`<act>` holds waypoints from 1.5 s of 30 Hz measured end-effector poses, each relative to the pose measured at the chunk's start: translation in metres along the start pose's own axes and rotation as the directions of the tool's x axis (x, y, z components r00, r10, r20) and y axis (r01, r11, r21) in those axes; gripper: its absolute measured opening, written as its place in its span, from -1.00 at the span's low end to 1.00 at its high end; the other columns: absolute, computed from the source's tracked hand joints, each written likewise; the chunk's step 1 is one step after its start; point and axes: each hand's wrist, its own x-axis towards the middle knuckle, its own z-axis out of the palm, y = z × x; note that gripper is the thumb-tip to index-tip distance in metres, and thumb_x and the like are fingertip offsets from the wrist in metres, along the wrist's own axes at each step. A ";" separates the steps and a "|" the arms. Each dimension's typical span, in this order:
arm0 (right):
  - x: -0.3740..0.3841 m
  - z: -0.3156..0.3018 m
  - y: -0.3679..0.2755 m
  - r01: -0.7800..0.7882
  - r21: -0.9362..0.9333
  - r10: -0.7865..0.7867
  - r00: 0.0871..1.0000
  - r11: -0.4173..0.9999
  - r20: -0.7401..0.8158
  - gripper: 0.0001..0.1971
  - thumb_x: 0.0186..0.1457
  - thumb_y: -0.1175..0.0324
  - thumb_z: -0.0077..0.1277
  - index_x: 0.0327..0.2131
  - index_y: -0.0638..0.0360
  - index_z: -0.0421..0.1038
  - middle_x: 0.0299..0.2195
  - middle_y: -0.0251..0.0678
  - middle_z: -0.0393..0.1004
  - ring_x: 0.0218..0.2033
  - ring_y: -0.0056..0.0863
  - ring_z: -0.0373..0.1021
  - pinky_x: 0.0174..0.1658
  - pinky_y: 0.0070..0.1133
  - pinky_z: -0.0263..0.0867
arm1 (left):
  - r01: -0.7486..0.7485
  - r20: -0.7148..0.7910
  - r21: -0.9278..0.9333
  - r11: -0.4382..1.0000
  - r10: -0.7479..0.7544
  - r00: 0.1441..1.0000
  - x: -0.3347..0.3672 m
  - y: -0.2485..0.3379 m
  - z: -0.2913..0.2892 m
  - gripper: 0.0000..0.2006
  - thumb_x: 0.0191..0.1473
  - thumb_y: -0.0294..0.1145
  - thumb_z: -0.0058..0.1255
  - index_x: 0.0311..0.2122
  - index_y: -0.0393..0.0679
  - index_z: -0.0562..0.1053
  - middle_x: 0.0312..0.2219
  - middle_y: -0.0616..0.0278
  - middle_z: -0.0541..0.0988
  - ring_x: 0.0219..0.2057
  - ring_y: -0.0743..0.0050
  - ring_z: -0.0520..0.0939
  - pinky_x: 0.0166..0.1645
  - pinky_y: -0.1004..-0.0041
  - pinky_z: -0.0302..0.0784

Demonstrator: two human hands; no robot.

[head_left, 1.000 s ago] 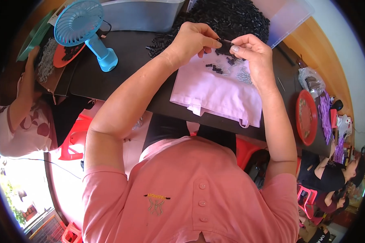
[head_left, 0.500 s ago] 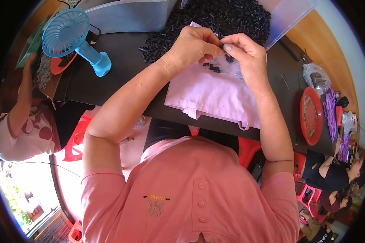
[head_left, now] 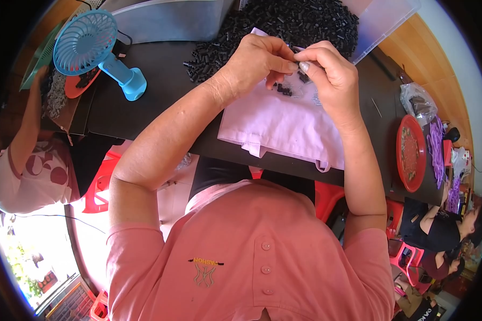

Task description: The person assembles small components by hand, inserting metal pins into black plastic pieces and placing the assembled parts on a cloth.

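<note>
My left hand (head_left: 254, 63) and my right hand (head_left: 333, 75) meet fingertip to fingertip above a pale pink cloth (head_left: 284, 128) with small loops on its near edge. Thumb and forefinger of each are pinched together. Whatever lies between them is tiny and mostly covered by the fingers; only a dark speck shows. Just below, a few short black plastic pieces (head_left: 284, 90) lie on the cloth beside small clear or silvery bits (head_left: 315, 98). Beyond my hands spreads a large heap of short black cylindrical pieces (head_left: 300, 24).
A blue fan (head_left: 124, 79) stands at left before a grey translucent bin (head_left: 171, 22). A clear plastic box wall (head_left: 383, 27) rises at far right. Rightward lie a thin metal rod (head_left: 376, 108), a plastic bag (head_left: 420, 104), a red dish (head_left: 399, 155) and purple cords (head_left: 436, 152). Other people sit on both sides.
My right hand has turned slightly and its fingers have curled more, shifting a little to the right. My left hand stays nearly in place, its fingertips still against the right's.
</note>
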 end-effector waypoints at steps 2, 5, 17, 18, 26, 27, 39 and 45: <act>-0.001 0.000 0.001 0.049 -0.014 -0.049 0.999 0.999 -0.008 -0.83 -0.08 0.72 0.03 -0.37 0.29 0.47 -0.46 -0.32 0.43 -0.44 -0.53 0.43 -0.40 -0.66 0.29 | 0.013 0.010 0.002 1.000 -0.013 1.000 0.000 -0.001 -0.002 -0.89 0.00 -0.52 0.14 -0.37 -0.35 0.52 -0.57 0.23 0.53 -0.58 0.59 0.51 -0.57 0.57 0.38; -0.004 0.002 0.003 0.007 0.064 -0.005 1.000 0.998 -0.020 -0.83 -0.03 0.70 0.03 -0.33 0.27 0.49 -0.44 -0.38 0.47 -0.42 -0.60 0.42 -0.37 -0.67 0.31 | 0.032 0.015 -0.027 0.999 -0.031 0.999 0.000 0.001 0.000 -0.89 0.01 -0.51 0.12 -0.36 -0.34 0.51 -0.55 0.22 0.54 -0.58 0.58 0.51 -0.57 0.56 0.37; -0.009 0.001 0.003 -0.489 0.411 0.516 0.855 0.769 0.051 -0.87 0.06 0.49 0.11 -0.28 0.26 0.53 -0.43 -0.42 0.53 -0.39 -0.72 0.39 -0.28 -0.71 0.31 | 0.025 -0.004 -0.057 0.998 -0.026 1.000 -0.001 -0.001 0.001 -0.88 0.04 -0.50 0.12 -0.33 -0.33 0.52 -0.53 0.23 0.55 -0.58 0.58 0.50 -0.55 0.57 0.36; -0.009 0.000 0.004 -0.495 0.415 0.519 0.852 0.763 0.064 -0.88 0.06 0.48 0.12 -0.30 0.26 0.53 -0.45 -0.43 0.52 -0.40 -0.72 0.39 -0.30 -0.71 0.30 | 0.027 -0.007 -0.051 0.998 -0.027 1.000 -0.001 -0.001 0.001 -0.88 0.03 -0.50 0.12 -0.33 -0.32 0.52 -0.53 0.23 0.55 -0.58 0.59 0.50 -0.55 0.57 0.36; -0.010 0.004 0.003 -0.500 0.437 0.537 0.843 0.748 0.046 -0.91 0.06 0.49 0.12 -0.33 0.26 0.54 -0.48 -0.42 0.52 -0.43 -0.72 0.38 -0.33 -0.71 0.30 | 0.025 -0.016 -0.018 1.000 -0.025 1.000 -0.001 -0.002 0.004 -0.88 0.03 -0.50 0.13 -0.33 -0.33 0.52 -0.53 0.22 0.56 -0.58 0.59 0.50 -0.55 0.56 0.37; -0.010 0.004 0.003 -0.485 0.424 0.523 0.852 0.765 0.031 -0.91 0.06 0.49 0.11 -0.33 0.26 0.53 -0.48 -0.42 0.52 -0.43 -0.72 0.38 -0.34 -0.72 0.30 | 0.032 -0.020 -0.009 0.999 -0.032 0.999 -0.002 -0.002 0.005 -0.88 0.03 -0.50 0.13 -0.33 -0.33 0.52 -0.52 0.21 0.56 -0.58 0.59 0.50 -0.55 0.56 0.37; -0.015 0.007 0.001 -0.192 0.064 0.198 0.972 0.979 -0.122 -0.92 0.03 0.59 0.09 -0.35 0.28 0.50 -0.46 -0.39 0.53 -0.41 -0.68 0.43 -0.32 -0.68 0.34 | 0.161 0.020 -0.214 0.963 -0.160 0.987 -0.004 -0.001 0.005 -0.89 0.09 -0.53 0.05 -0.30 -0.37 0.49 -0.49 0.13 0.55 -0.56 0.52 0.52 -0.58 0.55 0.35; -0.017 0.011 0.003 -0.351 0.418 0.411 0.910 0.838 -0.061 -0.91 0.00 0.62 0.08 -0.36 0.29 0.47 -0.48 -0.36 0.52 -0.45 -0.65 0.44 -0.36 -0.68 0.33 | 0.112 -0.017 -0.127 0.986 -0.115 0.993 -0.004 0.001 0.006 -0.91 0.08 -0.53 0.06 -0.33 -0.35 0.51 -0.51 0.16 0.56 -0.58 0.53 0.52 -0.61 0.56 0.33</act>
